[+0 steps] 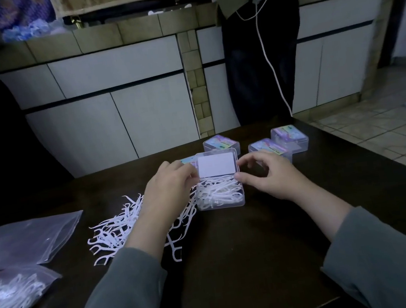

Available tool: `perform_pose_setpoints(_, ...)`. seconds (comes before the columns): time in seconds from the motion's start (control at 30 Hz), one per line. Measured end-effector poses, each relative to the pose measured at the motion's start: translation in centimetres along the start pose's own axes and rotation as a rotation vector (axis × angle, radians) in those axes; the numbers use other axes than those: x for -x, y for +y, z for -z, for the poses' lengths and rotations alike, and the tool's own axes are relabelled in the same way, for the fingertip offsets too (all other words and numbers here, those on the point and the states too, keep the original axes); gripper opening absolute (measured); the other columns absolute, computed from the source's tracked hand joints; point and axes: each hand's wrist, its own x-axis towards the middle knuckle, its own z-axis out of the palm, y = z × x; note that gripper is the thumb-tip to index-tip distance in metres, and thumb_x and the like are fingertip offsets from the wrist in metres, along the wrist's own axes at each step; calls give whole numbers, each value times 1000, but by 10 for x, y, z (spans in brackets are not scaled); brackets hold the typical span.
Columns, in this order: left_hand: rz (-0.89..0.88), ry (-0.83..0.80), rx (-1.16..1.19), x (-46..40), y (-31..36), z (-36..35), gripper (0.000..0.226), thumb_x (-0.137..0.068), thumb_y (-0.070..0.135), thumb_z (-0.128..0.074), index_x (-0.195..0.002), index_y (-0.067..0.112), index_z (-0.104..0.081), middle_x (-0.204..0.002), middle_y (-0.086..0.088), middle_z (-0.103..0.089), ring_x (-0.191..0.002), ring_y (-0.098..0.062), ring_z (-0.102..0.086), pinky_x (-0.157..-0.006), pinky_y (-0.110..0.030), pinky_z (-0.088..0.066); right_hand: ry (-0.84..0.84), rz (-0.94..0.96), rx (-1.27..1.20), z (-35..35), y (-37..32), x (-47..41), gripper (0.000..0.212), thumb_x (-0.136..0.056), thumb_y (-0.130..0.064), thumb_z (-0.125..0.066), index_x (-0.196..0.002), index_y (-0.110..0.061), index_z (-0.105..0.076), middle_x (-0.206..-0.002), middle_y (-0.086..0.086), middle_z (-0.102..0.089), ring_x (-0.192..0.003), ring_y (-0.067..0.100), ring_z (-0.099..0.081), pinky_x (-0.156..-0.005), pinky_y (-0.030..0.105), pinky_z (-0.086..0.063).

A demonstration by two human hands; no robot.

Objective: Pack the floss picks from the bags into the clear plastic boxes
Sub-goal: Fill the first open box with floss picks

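Two plastic bags (24, 241) lie at the table's left edge, beside a loose heap of floss picks (119, 231). The left hand (168, 184) and right hand (265, 176) each pinch a side of a pick-filled clear box (219, 193), its lid (216, 163) raised; closed boxes (289, 139) sit behind.

No text, brand or number can be read. The closed boxes (278, 143) at one o'clock on the table carry colourful printed labels (268, 146), too blurred to make out. The card (216, 164) in the open box's lid at twelve o'clock is blank white.
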Motion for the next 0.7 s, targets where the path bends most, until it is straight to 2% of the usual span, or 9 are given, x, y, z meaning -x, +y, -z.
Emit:
perform_pose_setpoints(0.13, 12, -57, 9, -3, 4, 2, 12, -94, 30, -59, -101, 27, -68, -107, 9, -59, -93, -12, -43, -70, -26, -36, -117, -74, 129, 2, 1, 8, 71, -63, -71, -71, -124, -44, -49, -111, -18, -52, -109, 6, -47, -100, 39, -40)
perform_pose_setpoints(0.3, 113, -9, 208, -5, 2, -3, 21, -94, 32, -56, -114, 26, -61, -120, 4, -54, -110, -17, -48, -83, -32, -43, -119, -112, 143, -7, 2, 7, 81, -59, -70, -76, -129, -39, -48, -111, -24, -57, -119, 8, -49, -109, 43, -33)
perform_pose_setpoints(0.4, 195, -53, 285, -10, 9, -10, 31, -97, 34, -50, -127, 26, -51, -128, 1, -54, -116, -17, -49, -89, -34, -43, -112, -150, 169, -9, 1, 8, 90, -63, -71, -73, -140, -35, -43, -128, -18, -58, -131, 12, -41, -111, 44, -24)
perform_pose_setpoints(0.5, 273, -99, 374, -16, 17, -16, 43, -98, 38, -48, -139, 28, -39, -134, -2, -55, -122, -19, -50, -94, -38, -44, -170, -101, 287, -10, 0, 7, 89, -69, -74, -66, -144, -34, -41, -147, -9, -43, -138, 16, -29, -112, 44, -20)
perform_pose_setpoints(0.6, 370, -100, 526, -21, 18, -19, 53, -97, 40, -50, -145, 30, -31, -144, -4, -47, -128, -22, -47, -98, -40, -42, -191, -97, 303, -11, 1, 5, 84, -72, -73, -64, -144, -36, -41, -149, -8, -40, -138, 16, -30, -112, 44, -22)
perform_pose_setpoints(0.7, 411, -125, 672, -18, 18, -19, 53, -98, 40, -50, -146, 31, -28, -141, -2, -49, -120, -16, -50, -85, -30, -46, -179, -92, 280, -11, 3, 4, 80, -71, -71, -66, -140, -36, -45, -143, -10, -46, -134, 14, -34, -110, 43, -25)
